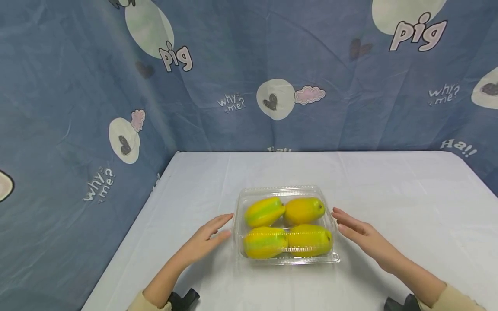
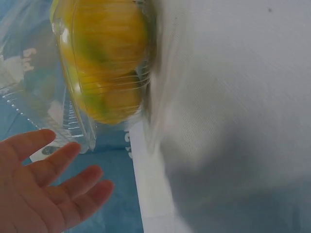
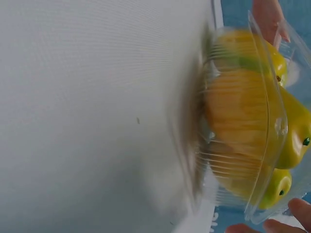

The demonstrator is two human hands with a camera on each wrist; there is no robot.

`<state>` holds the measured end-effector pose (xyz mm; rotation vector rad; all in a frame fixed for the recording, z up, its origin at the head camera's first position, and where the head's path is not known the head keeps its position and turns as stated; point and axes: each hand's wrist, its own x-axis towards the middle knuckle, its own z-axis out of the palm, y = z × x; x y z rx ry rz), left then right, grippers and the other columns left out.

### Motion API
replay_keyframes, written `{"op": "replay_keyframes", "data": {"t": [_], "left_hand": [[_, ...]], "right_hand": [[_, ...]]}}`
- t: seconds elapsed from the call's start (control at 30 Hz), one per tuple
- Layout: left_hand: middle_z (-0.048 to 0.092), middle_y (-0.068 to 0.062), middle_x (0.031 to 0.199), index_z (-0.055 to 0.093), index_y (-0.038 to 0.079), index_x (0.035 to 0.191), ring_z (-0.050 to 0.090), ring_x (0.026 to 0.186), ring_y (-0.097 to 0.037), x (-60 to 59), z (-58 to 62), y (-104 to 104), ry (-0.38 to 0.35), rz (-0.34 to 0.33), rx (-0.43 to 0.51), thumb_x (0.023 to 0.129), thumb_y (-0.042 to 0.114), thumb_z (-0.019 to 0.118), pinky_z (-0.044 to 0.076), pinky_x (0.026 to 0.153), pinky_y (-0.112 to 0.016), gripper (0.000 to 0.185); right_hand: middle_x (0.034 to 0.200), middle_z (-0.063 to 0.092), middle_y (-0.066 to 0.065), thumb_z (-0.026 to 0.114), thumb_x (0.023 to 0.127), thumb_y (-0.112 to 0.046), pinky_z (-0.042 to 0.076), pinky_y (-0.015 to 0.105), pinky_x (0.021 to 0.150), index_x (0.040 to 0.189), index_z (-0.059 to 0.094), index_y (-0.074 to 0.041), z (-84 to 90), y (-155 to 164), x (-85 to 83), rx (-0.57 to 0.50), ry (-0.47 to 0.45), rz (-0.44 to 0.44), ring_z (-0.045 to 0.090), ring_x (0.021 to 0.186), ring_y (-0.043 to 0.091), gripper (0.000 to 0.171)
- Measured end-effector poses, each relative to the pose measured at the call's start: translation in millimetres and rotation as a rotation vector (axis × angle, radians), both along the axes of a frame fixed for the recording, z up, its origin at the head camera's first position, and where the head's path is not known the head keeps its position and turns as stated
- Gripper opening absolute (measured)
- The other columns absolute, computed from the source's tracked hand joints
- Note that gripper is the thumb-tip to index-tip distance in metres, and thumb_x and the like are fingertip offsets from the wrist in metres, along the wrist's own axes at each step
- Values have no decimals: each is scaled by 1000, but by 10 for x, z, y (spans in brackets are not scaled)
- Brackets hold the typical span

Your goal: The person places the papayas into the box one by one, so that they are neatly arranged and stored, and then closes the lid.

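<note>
A clear plastic box [image 1: 272,261] stands on the table, with several yellow-green, oblong fruits [image 1: 309,239] in it; their exact kind is unclear. Both wrist views show a transparent lid part [image 2: 29,85] slanting up from the rim, above the fruits. Beside the box's left side is my left hand [image 1: 207,239], fingers extended and nothing in its grasp. My right hand [image 1: 362,236] is near the right side, its fingers nearly straight and also holding nothing. Only fingertips [image 3: 300,212] of that hand appear in the right wrist view.
A white cloth covers the table [image 1: 408,194]. Blue printed fabric [image 1: 218,52] hangs behind it and along its left side. Black wrist mounts [image 1: 186,299] show at both sleeves.
</note>
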<state>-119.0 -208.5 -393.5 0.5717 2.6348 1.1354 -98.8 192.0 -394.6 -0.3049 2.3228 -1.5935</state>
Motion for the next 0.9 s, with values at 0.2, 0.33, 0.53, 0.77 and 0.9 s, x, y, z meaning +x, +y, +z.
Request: {"op": "replay_keyframes", "data": {"t": [0.2,0.33,0.53,0.77,0.9], "left_hand": [[27,-17,147,28,12,145,25,133,-38,62,-1,4,-86,-14,-84,88,41,57,23,100,-62,70],[27,-20,146,27,11,145,24,133,-41,85,-19,7,-98,-37,-106,84,39,63,21,101,-62,77],[27,-18,147,22,9,146,24,133,-40,114,-54,28,-115,-54,-81,82,35,66,21,102,-60,82],[38,-20,139,15,15,148,49,112,-36,141,-63,62,-247,-5,-2,83,33,66,42,87,-52,85],[52,-13,116,12,16,148,55,79,-19,151,-57,106,-344,47,66,82,26,67,45,69,-35,87]], "right_hand": [[151,17,16,44,97,-29,21,65,98,141,33,-4,-55,-7,38,49,1,10,11,136,43,52],[150,19,18,48,95,-29,26,63,97,142,30,-3,-90,-7,63,71,-7,25,20,133,46,57],[148,20,24,55,92,-29,35,59,94,145,24,-9,-140,-4,98,77,-72,44,28,128,49,65],[147,15,28,56,91,-23,40,53,92,147,17,-7,-196,-12,144,13,-57,93,35,124,48,70],[143,19,34,58,89,-22,42,51,90,147,14,-7,-216,-33,163,8,-76,70,43,118,45,74]]}}
